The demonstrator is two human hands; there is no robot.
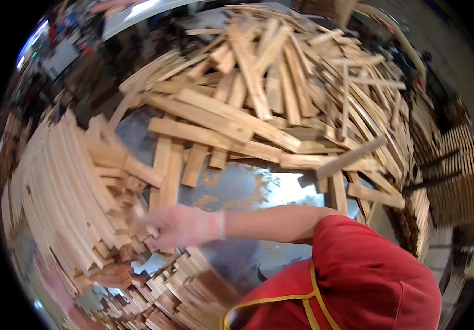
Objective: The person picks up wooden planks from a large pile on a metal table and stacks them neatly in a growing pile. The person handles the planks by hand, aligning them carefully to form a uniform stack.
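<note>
My right hand (pixel 184 225), in a pale pinkish glove with a white cuff, reaches left across the metal table to the ends of a stack of light wood strips (pixel 61 192). Motion smears its fingers, so their grip on any strip cannot be made out. My left hand (pixel 55 280), also gloved and blurred, lies along the lower left side of that stack, fingers stretched out. The strips lie side by side with uneven near ends. Below my right hand is a second group of strips (pixel 176 291), packed close together.
A large loose pile of wooden boards (pixel 259 82) covers the far side of the metal table (pixel 237 190), which has sawdust on it. Stacked slats (pixel 468 176) stand at the far right. A pale hose (pixel 402 36) curves at the upper right.
</note>
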